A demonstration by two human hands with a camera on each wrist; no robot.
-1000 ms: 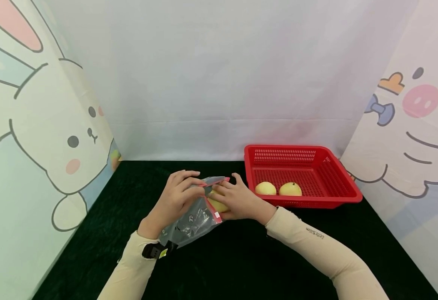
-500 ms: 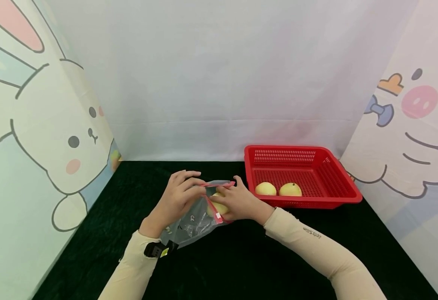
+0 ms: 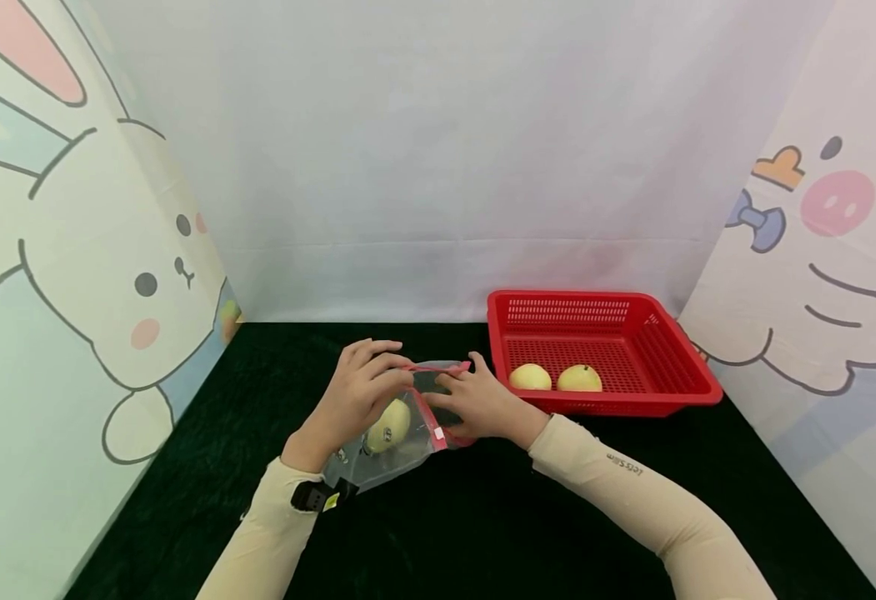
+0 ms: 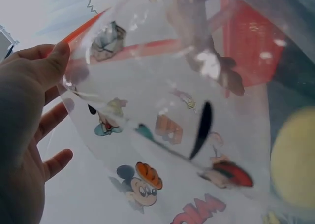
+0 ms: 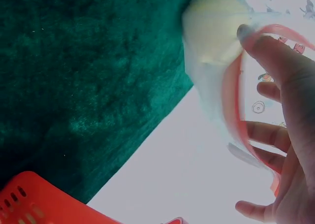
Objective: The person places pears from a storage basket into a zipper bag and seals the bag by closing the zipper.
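My left hand [image 3: 351, 397] pinches the edge of a clear zip bag [image 3: 410, 461] with a pink seal strip; the left wrist view shows thumb and forefinger on it and cartoon prints on the plastic. Inside the bag lies a pale yellow pear [image 3: 390, 427], blurred at the right of the left wrist view. My right hand [image 3: 486, 404] is at the bag's open mouth, fingers spread and holding no fruit. In the right wrist view its thumb [image 5: 268, 54] lies at the pink strip [image 5: 234, 96], with the pear [image 5: 214, 27] beyond the thumb tip.
To the right, a red plastic basket [image 3: 678, 398] holds two more pale yellow pears [image 3: 531, 377] near its front wall. A dark green cloth [image 3: 468, 533] covers the table. White curtains with cartoon animals stand behind and at both sides.
The right hand has let go of the pear at the bag's mouth. The pear has moved left and down, deeper into the bag. The left hand keeps its hold nearly unmoved.
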